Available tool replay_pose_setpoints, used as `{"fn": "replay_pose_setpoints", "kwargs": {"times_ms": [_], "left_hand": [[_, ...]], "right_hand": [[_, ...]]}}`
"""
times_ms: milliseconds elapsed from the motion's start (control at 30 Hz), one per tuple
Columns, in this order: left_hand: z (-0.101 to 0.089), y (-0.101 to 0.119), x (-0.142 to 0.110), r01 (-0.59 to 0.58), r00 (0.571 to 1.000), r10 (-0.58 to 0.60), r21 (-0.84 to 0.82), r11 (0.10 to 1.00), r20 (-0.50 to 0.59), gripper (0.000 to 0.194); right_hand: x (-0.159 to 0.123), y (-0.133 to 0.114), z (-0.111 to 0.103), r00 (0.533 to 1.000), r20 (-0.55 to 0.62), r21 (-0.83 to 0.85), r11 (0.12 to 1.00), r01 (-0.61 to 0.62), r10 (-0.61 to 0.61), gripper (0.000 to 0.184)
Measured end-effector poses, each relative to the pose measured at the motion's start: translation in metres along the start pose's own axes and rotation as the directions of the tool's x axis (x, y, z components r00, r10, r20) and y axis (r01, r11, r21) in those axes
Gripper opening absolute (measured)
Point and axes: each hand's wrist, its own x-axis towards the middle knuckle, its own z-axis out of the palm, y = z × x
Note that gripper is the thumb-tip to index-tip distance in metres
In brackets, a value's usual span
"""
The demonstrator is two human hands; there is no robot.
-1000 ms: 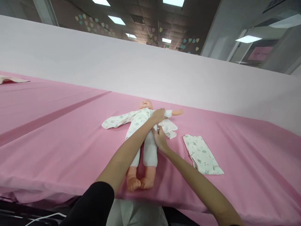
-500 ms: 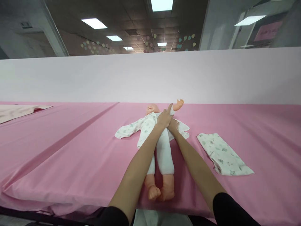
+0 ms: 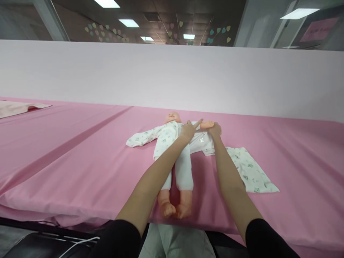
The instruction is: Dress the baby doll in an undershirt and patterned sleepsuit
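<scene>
A baby doll (image 3: 176,168) lies on its back on the pink table cover (image 3: 80,154), head away from me, bare feet near the front edge. It wears white leggings and a half-on printed white top (image 3: 161,135) whose empty sleeve trails left. My left hand (image 3: 188,130) rests on the doll's chest by its shoulder, fingers pinched on the top's fabric, index finger stretched out. My right hand (image 3: 215,129) is closed around the doll's outstretched arm near its wrist, over the loose side of the top.
A folded printed white garment (image 3: 249,171) lies on the cover to the right of the doll. A pale pink cloth (image 3: 16,107) sits at the far left. A tall pale partition (image 3: 172,75) runs behind the table. A white cable (image 3: 77,243) hangs below the front edge.
My right hand has moved from the doll's side out to the doll's wrist. The doll's raised arm has come down to lie out sideways. The view has shifted slightly.
</scene>
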Motion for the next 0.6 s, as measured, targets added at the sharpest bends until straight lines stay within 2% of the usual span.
{"fn": "replay_pose_setpoints", "kwargs": {"times_ms": [233, 433, 600], "left_hand": [[0.008, 0.008, 0.005, 0.094, 0.993, -0.095, 0.019, 0.995, 0.069, 0.067], [0.004, 0.008, 0.0, 0.143, 0.984, -0.142, 0.001, 0.99, 0.11, 0.067], [0.001, 0.011, -0.005, 0.128, 0.985, -0.134, 0.06, 0.99, 0.111, 0.067]], "right_hand": [[0.011, -0.01, -0.043, 0.982, -0.176, 0.126, 0.987, 0.095, -0.072, 0.028], [-0.007, -0.035, -0.066, 0.948, -0.262, 0.005, 0.982, 0.19, -0.182, 0.035], [-0.018, -0.043, -0.071, 0.93, -0.272, -0.031, 0.968, 0.25, -0.249, 0.041]]}}
